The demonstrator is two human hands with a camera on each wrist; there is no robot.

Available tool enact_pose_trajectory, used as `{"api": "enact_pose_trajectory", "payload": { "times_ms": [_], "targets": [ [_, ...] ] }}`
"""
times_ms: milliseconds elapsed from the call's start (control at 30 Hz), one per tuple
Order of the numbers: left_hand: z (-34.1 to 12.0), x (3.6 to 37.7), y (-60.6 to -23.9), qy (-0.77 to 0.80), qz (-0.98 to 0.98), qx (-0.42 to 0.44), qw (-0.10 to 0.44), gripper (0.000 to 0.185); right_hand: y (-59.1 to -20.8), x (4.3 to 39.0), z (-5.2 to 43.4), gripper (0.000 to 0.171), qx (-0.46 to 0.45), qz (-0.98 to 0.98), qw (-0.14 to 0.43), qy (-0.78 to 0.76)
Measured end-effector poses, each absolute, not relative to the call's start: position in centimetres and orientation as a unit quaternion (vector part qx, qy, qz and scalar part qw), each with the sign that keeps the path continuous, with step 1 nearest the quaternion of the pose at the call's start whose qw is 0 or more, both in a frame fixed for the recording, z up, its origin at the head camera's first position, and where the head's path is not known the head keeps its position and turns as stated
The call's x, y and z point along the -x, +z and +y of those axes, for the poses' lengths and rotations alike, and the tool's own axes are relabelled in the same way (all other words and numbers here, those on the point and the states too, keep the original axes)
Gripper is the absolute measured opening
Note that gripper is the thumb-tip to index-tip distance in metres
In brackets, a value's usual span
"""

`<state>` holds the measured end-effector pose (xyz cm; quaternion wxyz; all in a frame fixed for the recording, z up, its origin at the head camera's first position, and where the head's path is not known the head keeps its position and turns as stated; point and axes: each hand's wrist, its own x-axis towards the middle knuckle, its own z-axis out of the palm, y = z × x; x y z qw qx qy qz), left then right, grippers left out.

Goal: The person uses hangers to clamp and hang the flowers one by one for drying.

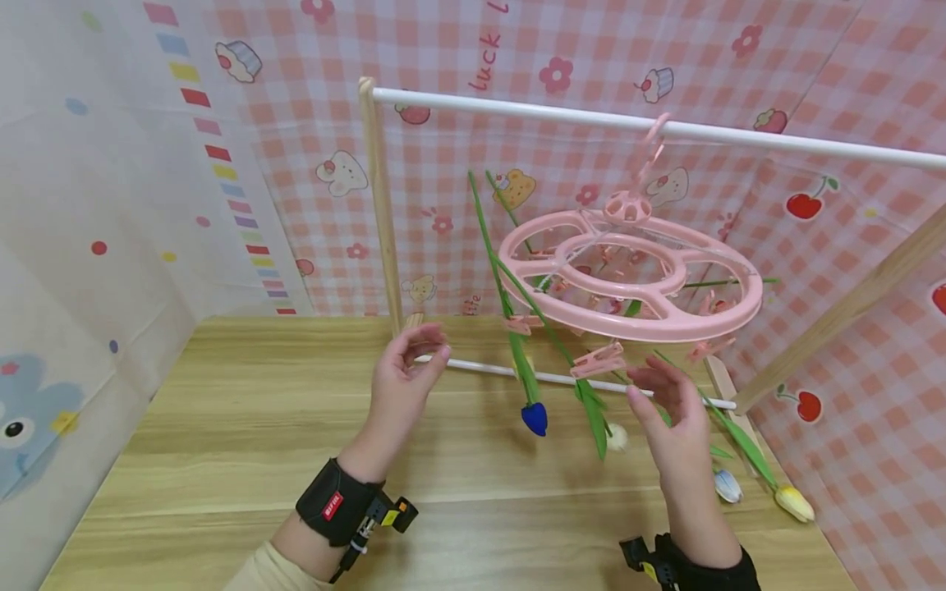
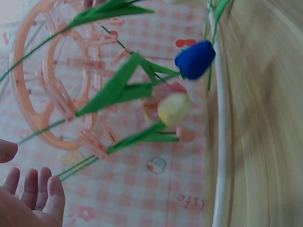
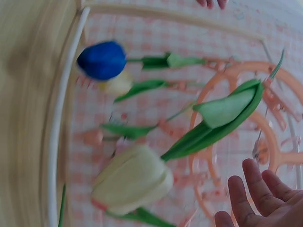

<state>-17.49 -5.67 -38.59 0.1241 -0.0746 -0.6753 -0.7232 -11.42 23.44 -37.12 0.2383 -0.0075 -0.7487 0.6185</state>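
From where I sit, my left hand hovers above the wooden table, fingers loosely curled and holding nothing, just in front of the rack's lower white bar. Next along hangs the blue tulip, head down, its stem pinched in a clip of the pink peg hanger — which hooks over the top white rail. A white tulip dangles beside it, then my right hand, fingers relaxed and apart, empty, close under a pink clip at the hanger's near rim. Farther right hang a pale blue tulip and a yellow tulip. I judge I'm between flowers: both hands free, several tulips clipped. The next move calls for steadying the swinging ring before touching that clip.
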Motion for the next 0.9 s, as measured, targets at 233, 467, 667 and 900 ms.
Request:
{"api": "enact_pose_trajectory", "payload": {
  "times_ms": [233, 467, 667, 900],
  "targets": [
    [-7.0, 19.1, -39.4, -0.708, -0.686, 0.068, 0.152, 0.036, -38.3, 11.2, 26.0, 0.031, 0.062, -0.762, 0.251, 0.593],
    [-8.1, 20.1, -38.4, -0.687, -0.7, 0.064, 0.182, 0.049, -39.5, 11.2, 28.4, 0.029, 0.108, -0.808, 0.24, 0.527],
    [-9.4, 23.0, -40.0, -0.615, -0.74, 0.07, 0.263, 0.064, -40.8, 11.1, 30.9, 0.031, 0.119, -0.857, 0.205, 0.457],
    [-11.3, 25.3, -40.3, -0.581, -0.761, 0.066, 0.281, 0.068, -41.9, 11.0, 33.4, 0.036, 0.087, -0.93, 0.128, 0.335]
  ]
}}
